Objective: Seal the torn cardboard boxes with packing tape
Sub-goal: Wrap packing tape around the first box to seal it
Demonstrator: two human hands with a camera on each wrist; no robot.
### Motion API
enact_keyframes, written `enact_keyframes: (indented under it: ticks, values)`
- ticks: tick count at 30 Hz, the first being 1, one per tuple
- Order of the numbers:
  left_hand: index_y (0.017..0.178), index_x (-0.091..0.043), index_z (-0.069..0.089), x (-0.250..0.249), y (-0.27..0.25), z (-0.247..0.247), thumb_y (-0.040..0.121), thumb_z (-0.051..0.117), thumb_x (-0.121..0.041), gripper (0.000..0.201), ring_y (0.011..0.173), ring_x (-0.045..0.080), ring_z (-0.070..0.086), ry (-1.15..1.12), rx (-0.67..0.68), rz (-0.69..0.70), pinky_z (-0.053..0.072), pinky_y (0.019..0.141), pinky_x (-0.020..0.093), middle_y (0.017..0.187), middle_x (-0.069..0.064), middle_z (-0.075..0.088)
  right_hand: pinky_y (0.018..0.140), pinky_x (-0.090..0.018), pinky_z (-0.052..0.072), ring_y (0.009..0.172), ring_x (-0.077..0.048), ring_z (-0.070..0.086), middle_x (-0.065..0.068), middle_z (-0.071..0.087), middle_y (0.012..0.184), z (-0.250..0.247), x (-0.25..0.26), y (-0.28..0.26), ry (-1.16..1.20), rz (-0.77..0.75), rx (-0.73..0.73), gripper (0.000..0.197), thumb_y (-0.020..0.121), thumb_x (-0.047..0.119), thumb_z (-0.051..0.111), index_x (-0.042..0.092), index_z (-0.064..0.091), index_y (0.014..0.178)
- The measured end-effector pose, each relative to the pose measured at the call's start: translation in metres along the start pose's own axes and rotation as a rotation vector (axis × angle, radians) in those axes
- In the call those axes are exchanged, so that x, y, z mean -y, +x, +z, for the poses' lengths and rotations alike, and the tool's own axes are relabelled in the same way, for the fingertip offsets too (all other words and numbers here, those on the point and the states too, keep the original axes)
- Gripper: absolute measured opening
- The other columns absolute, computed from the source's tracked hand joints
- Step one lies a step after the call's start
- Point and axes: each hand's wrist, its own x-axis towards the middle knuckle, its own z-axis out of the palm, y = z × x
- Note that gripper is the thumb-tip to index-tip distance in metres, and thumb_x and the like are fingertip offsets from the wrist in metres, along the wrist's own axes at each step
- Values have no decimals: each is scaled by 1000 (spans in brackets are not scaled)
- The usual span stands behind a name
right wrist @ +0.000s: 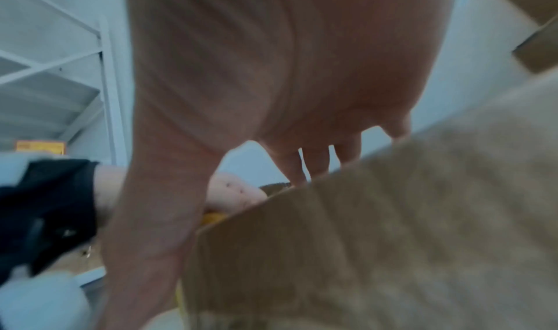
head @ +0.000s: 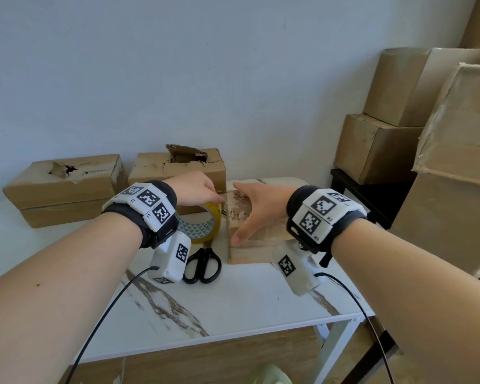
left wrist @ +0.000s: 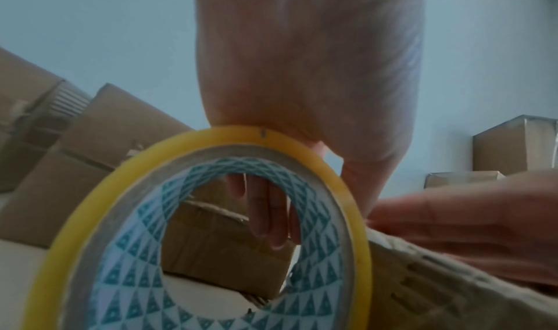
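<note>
— what's right in front of your left wrist?

— my left hand, gripping the yellow-edged tape roll from above. its core has a teal triangle pattern, and my fingertips show through the hole.

— and beside it?

— just right of the roll, my right hand lies flat on a torn cardboard box. more cardboard boxes sit behind, against a pale wall.

Both bare forearms reach forward, each wearing a dark wrist band. The left hand curls downward, its fingers hooked through a tape roll's core. The right hand lies flat, fingers straight, thumb spread nearward.
</note>
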Motion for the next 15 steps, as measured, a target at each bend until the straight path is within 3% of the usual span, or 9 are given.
enact_keyframes:
  ticks: [4,8,12,15]
  values:
    - [91,-6,68,7,0,-4,86,61,-46,40,90,23,59,-42,-8,-34,45,77,33,96,9,66,116,-54,12,140,-20,26,3,27,151,6,9,2,-141,-7,-34,110,65,57,76,22,14,149]
    - [72,-12,50,9,-3,-6,84,61,-49,41,66,18,42,-76,-11,-76,29,57,28,68,4,42,116,-50,12,138,-21,28,4,29,149,6,7,-2,-99,-20,-65,109,65,53,78,27,13,149]
    - [60,-16,42,8,-4,-8,82,63,-48,45,57,17,36,-93,-39,-71,25,55,29,60,0,35,117,-47,11,139,-21,26,5,25,152,8,2,-4,-85,-40,-85,111,65,53,78,28,11,150]
    - [60,-15,43,8,-4,-9,82,63,-48,45,56,16,37,-81,-40,-63,26,53,27,59,0,36,118,-50,4,143,-19,17,9,17,156,7,-9,-3,-88,-29,-30,116,60,65,74,33,8,150]
